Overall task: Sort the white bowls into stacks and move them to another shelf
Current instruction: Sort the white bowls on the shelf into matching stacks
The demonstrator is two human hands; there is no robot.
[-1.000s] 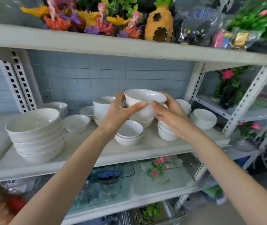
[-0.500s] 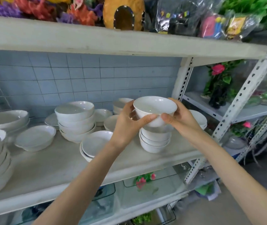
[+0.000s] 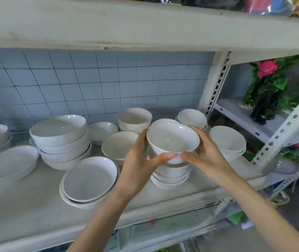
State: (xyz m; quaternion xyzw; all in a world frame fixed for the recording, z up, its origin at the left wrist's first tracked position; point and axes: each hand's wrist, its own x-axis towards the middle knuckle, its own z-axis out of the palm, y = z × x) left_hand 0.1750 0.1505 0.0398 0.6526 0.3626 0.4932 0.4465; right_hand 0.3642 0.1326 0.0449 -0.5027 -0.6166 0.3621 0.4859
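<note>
A small white bowl point(image 3: 172, 140) is held between the left hand point(image 3: 137, 166) and the right hand point(image 3: 205, 155), each grip curled round its wall and foot, sharing the weight. It hangs directly over a stack of like-sized bowls point(image 3: 170, 176) at the near right of the shelf point(image 3: 35, 202), probably to nest there by size. The wider bowls point(image 3: 61, 140) stand apart on the left. The fingers hide whether the bowl's foot touches the stack.

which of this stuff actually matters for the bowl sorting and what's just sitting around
Part of the job: small bowl, held by left hand and right hand; small-bowl stack under it; big-bowl stack; shallow bowls; shelf.
Just lying about: fake flowers; plastic packets up top; tiled wall.
</note>
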